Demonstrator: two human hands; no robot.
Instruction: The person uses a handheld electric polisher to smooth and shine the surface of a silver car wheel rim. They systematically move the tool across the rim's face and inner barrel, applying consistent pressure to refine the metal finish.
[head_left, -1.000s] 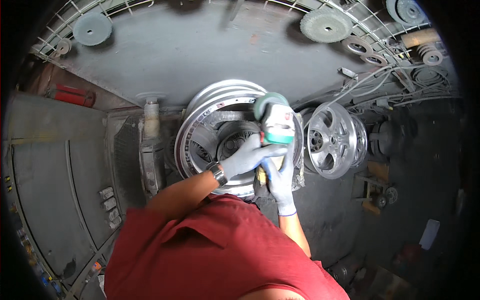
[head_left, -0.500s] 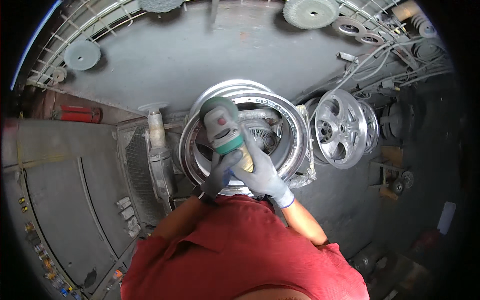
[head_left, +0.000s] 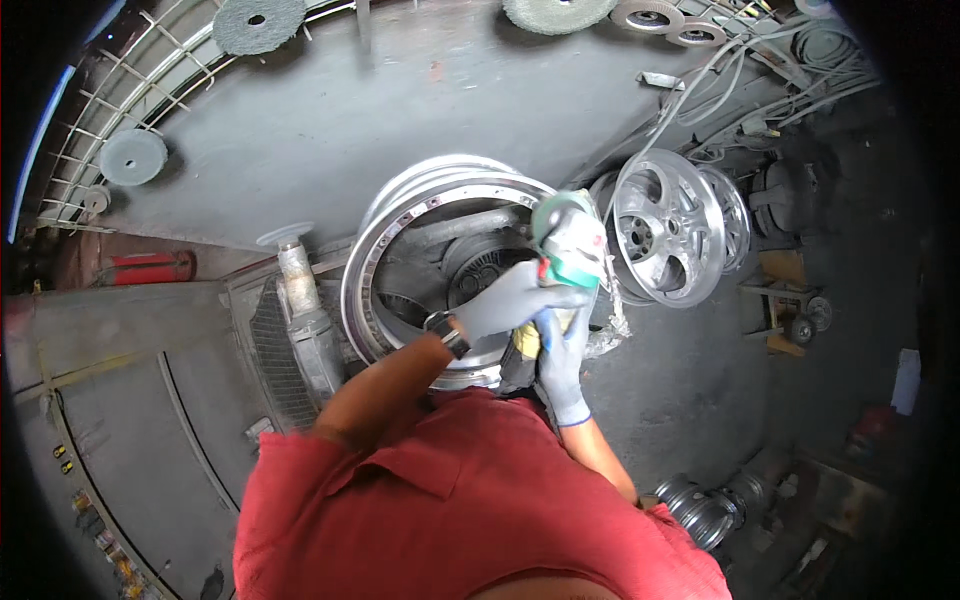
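Observation:
A large silver wheel rim [head_left: 390, 230] stands in front of me, its open side facing me. Both my hands wear grey gloves. My left hand [head_left: 505, 300] wraps the body of a green and white angle grinder [head_left: 570, 240], whose head sits at the rim's right edge. Below it, my right hand [head_left: 562, 355] grips the tool's yellow and black rear end. My red shirt hides the lower part of the rim.
A second silver spoked wheel [head_left: 668, 225] leans to the right with cables above it. Polishing discs [head_left: 133, 155] hang on a wire rack along the wall. A metal machine with a spindle [head_left: 300, 310] stands left; a red cylinder [head_left: 150, 268] lies further left.
The grinder has swung from the rim's upper middle to its right edge, both hands moving with it. The view has shifted slightly.

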